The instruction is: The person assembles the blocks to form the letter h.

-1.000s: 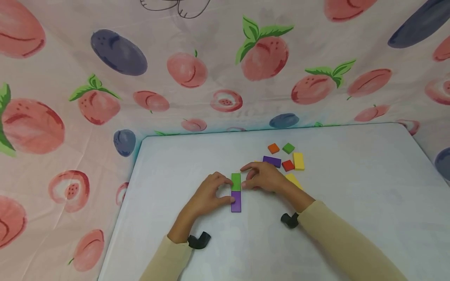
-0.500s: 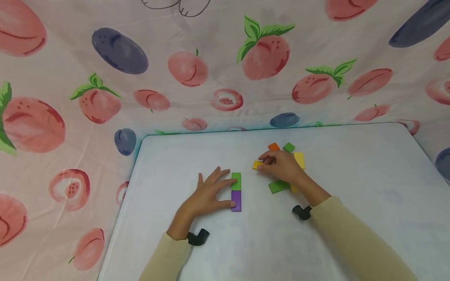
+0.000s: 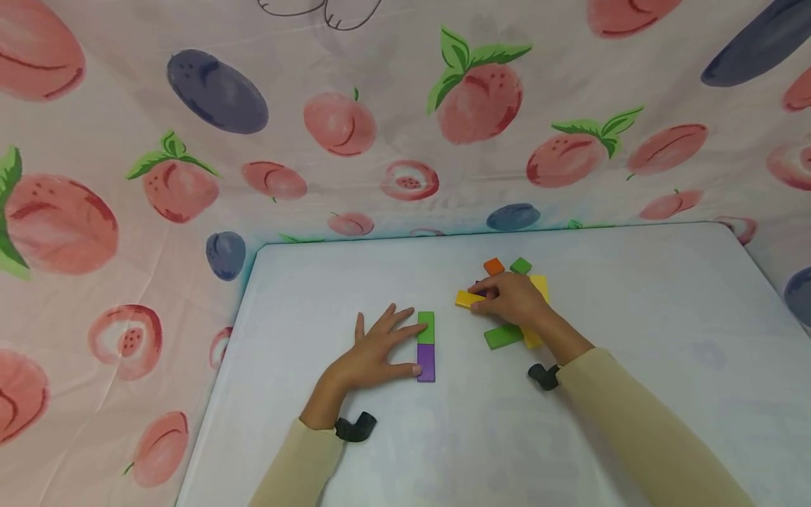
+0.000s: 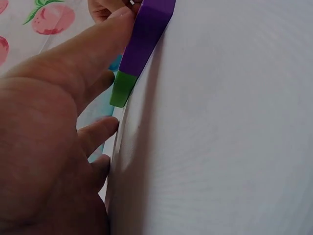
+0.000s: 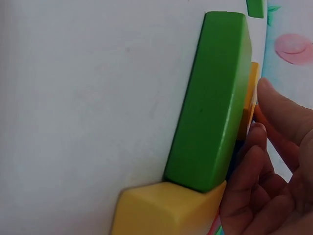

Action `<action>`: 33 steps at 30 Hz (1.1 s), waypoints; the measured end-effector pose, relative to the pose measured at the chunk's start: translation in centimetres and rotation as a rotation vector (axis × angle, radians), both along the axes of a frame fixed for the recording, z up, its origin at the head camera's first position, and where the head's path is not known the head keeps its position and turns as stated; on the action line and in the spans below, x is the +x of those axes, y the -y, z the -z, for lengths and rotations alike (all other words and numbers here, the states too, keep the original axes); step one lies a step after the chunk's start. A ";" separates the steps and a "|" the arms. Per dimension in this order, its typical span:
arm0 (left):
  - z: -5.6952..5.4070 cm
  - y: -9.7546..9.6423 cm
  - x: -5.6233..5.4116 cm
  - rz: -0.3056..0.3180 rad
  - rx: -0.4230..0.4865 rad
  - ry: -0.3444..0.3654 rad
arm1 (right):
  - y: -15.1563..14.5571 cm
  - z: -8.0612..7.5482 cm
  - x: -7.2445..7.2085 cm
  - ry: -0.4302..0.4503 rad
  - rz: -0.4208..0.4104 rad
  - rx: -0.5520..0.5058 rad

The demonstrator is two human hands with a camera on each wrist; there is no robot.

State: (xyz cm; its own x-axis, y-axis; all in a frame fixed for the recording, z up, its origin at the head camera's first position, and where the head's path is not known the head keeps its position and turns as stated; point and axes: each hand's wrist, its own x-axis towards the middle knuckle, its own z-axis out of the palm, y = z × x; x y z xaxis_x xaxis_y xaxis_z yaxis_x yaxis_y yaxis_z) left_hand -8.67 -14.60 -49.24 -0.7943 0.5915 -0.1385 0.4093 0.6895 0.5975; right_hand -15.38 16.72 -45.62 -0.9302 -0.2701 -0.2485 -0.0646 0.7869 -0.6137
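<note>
A light green block (image 3: 426,327) and a purple block (image 3: 426,363) lie end to end in a column on the white table. My left hand (image 3: 367,360) has its fingers spread, the index fingertip on the green block and the thumb on the purple one. To the right, my right hand (image 3: 516,303) pinches a yellow block (image 3: 467,300) between thumb and fingers. In the right wrist view, the thumb lies along that yellow block (image 5: 250,95). Under the right hand, a second purple block (image 3: 481,287) is mostly hidden.
A darker green block (image 3: 503,336) lies just below the right hand, against a yellow block (image 3: 531,338). Another yellow block (image 3: 540,287), an orange block (image 3: 493,266) and a small green block (image 3: 521,265) sit behind. A fruit-print cloth (image 3: 405,141) hangs behind the table (image 3: 665,317).
My right hand has left the green block's side, moved right to the pile and taken hold of the yellow block. The left hand's fingers have spread while staying at the column.
</note>
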 end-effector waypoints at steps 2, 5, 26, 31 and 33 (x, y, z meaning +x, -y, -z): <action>0.0 0.0 0.0 0.003 -0.003 -0.001 | 0.1 0.1 -0.1 0.005 -0.002 0.035; 0.0 0.0 0.0 0.007 -0.015 0.003 | 0.3 0.2 -0.3 0.019 -0.009 0.073; -0.3 -0.1 0.0 0.008 -0.029 0.017 | 0.9 -0.2 0.4 -0.016 0.005 0.047; -0.2 -0.1 0.0 0.003 -0.040 0.023 | 1.2 -0.2 0.7 -0.045 -0.018 0.052; -0.3 -0.1 0.0 0.003 -0.041 0.021 | 1.2 -0.2 0.7 -0.057 -0.036 0.060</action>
